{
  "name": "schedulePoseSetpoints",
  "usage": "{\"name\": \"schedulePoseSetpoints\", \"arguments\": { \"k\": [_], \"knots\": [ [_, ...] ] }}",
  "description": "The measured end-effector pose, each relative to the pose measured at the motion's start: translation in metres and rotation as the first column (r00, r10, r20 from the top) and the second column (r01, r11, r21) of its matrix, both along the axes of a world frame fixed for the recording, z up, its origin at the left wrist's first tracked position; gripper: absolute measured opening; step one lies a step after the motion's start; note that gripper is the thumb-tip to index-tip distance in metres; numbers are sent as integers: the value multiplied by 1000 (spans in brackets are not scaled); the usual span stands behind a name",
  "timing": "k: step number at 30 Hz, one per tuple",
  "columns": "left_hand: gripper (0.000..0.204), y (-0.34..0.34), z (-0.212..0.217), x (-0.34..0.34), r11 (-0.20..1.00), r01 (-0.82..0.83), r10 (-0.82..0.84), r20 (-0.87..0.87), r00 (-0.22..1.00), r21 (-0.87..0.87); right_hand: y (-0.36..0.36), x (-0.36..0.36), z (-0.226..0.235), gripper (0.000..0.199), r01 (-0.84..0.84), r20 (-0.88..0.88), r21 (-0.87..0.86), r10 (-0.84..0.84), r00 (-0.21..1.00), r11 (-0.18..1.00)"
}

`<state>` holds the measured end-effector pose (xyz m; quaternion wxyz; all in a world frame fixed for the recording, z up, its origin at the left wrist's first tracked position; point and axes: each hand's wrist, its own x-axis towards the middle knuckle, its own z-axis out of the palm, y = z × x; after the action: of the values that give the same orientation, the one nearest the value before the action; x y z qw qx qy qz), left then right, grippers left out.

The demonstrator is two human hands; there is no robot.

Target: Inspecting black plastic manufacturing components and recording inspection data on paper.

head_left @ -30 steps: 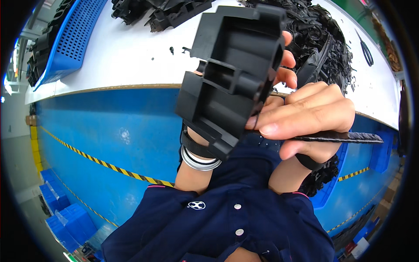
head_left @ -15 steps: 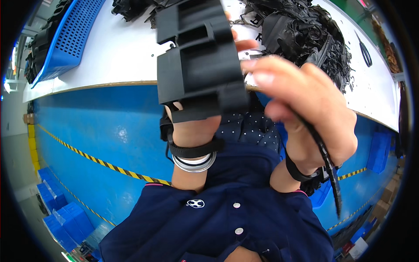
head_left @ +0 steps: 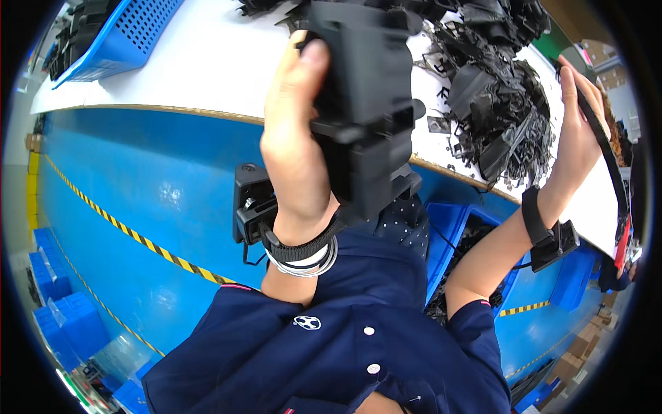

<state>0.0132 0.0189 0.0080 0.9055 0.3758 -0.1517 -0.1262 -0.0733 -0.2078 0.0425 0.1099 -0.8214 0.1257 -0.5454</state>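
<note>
My left hand [head_left: 296,131] grips a black moulded plastic part [head_left: 386,103] with block-like sections, held up over the table's front edge. Its thumb lies on the near side; the other fingers are hidden behind the part, which is blurred. Out at the far right, my right hand [head_left: 583,131] is raised over the table's right end. A long, thin, curved black strip [head_left: 608,155] runs along that hand and hangs down past it. Something red shows at the strip's lower end; whether it belongs to the strip I cannot tell.
A heap of black plastic scraps [head_left: 493,117] covers the right of the white table [head_left: 200,65]. A blue perforated basket [head_left: 127,41] with black parts stands at left. Below the table edge is a blue bin [head_left: 445,238] of black pieces. Blue crates [head_left: 76,321] stand on the floor.
My right hand has swung away from the plastic part to the far right, taking the black strip along. My left hand has turned the part, so its thumb now shows.
</note>
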Motion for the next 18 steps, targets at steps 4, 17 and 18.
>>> {"name": "schedulePoseSetpoints", "arguments": {
  "k": [4,17,18],
  "knots": [
    [18,-2,-5,6,989,147,-147,46,988,17,-6,-6,4,20,85,-148,-37,-89,985,996],
    [40,-10,-9,3,860,452,-475,48,879,238,48,3,-28,24,-518,-15,180,529,849,836],
    [45,-11,-10,2,858,458,-483,62,873,233,52,0,-26,31,-501,-126,174,524,842,848]
  ]
}}
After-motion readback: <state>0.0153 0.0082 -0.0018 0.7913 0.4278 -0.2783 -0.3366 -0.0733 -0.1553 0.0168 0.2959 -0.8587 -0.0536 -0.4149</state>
